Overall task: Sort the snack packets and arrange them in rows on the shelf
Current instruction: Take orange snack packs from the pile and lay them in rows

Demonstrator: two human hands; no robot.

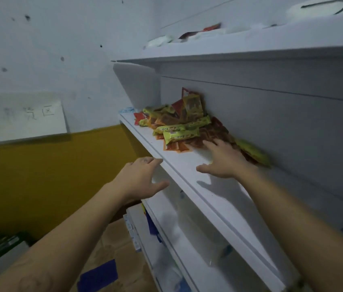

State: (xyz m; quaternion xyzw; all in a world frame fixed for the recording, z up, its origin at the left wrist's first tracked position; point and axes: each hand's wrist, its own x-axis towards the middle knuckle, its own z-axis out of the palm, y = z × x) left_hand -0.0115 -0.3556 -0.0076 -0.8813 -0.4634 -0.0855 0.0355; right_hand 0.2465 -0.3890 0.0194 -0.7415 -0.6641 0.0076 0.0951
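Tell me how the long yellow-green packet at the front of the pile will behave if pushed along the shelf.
The yellow-green packet looks like thin sealed film, so probably light and somewhat floppy. It lies on loose orange packets, so a push would likely scatter them. The white shelf looks smooth; it should slide, not roll.

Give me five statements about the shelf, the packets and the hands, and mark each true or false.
1. The snack packets lie in a loose heap on the shelf. True.
2. The left hand holds a yellow packet. False: it holds nothing and is at the shelf's front edge.
3. The right hand reaches with straight fingers to the near edge of the heap. True.
4. All the packets are one colour. False: some are yellow-green, others red or orange.
5. A cardboard box with blue tape lies lower down, left of the shelves. True.
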